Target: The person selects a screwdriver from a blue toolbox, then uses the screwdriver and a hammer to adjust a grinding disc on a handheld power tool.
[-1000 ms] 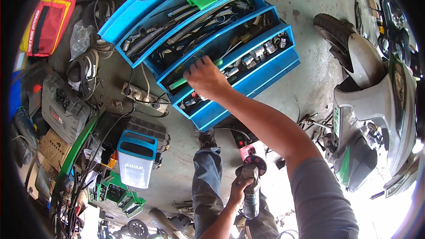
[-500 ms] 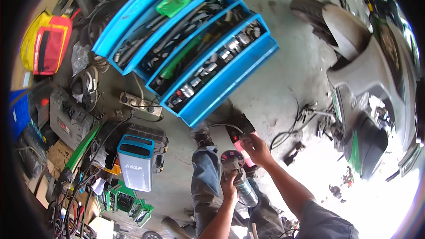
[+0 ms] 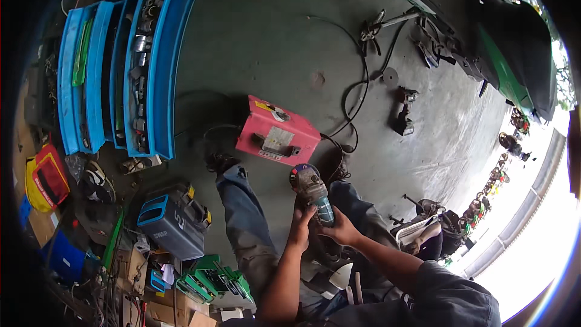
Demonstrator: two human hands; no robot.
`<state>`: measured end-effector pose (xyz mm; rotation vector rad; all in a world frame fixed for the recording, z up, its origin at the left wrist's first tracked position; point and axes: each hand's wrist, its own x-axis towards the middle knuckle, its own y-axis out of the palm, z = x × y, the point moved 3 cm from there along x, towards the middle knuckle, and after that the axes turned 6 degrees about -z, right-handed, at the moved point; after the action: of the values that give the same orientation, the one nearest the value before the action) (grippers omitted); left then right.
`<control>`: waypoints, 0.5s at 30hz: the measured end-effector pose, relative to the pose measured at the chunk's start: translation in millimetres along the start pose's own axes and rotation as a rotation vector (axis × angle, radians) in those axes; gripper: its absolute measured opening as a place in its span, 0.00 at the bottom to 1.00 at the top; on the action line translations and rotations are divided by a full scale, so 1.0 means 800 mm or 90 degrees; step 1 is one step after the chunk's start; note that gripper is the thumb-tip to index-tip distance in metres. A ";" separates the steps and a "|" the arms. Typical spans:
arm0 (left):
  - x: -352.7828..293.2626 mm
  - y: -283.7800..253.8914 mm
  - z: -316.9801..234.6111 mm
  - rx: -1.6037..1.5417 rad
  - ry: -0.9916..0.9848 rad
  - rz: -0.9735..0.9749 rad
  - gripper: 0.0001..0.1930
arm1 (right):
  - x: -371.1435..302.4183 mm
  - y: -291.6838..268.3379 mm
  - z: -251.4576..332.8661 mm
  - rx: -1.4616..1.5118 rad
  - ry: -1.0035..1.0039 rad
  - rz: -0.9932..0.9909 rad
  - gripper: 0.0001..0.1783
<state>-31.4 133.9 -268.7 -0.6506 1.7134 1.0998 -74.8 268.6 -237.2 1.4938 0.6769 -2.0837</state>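
Observation:
An angle grinder [image 3: 315, 195] with a blue-green body and a dark disc is held over my lap, disc end pointing away from me. My left hand [image 3: 301, 224] wraps round its left side near the gear head. On the right of its body, toward the rear end, my right hand [image 3: 342, 228] is closed. Just beyond the disc, on the floor between my feet, stands a pink metal box [image 3: 287, 127] with a handle and sockets on its near end. A dark cable [image 3: 352, 118] runs over the floor to the right of the box.
A blue cantilever toolbox [image 3: 163, 72] full of sockets and tools stands open at far left. A grey bin [image 3: 172, 225] and green tool case [image 3: 212, 278] are at near left. A small dark tool [image 3: 404, 111] lies right; a motorcycle part [image 3: 514, 54] stands at far right.
My right hand has left the pink box and now grips the grinder alongside my left. The view has turned, so the blue toolbox appears farther left and the pink box shows fully.

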 end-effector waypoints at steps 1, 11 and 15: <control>0.004 0.009 0.011 0.064 0.026 0.005 0.33 | 0.003 -0.008 -0.015 0.113 0.020 -0.019 0.39; -0.005 0.093 0.178 0.218 -0.115 0.063 0.31 | -0.076 -0.197 -0.082 -0.222 -0.097 -0.154 0.45; -0.045 0.195 0.244 0.168 -0.113 -0.072 0.26 | -0.164 -0.257 -0.098 -0.188 -0.241 -0.220 0.50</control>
<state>-58.5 375.7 -201.9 -0.4635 1.6126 0.8097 -112.8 488.0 -110.7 0.8355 1.0892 -2.3035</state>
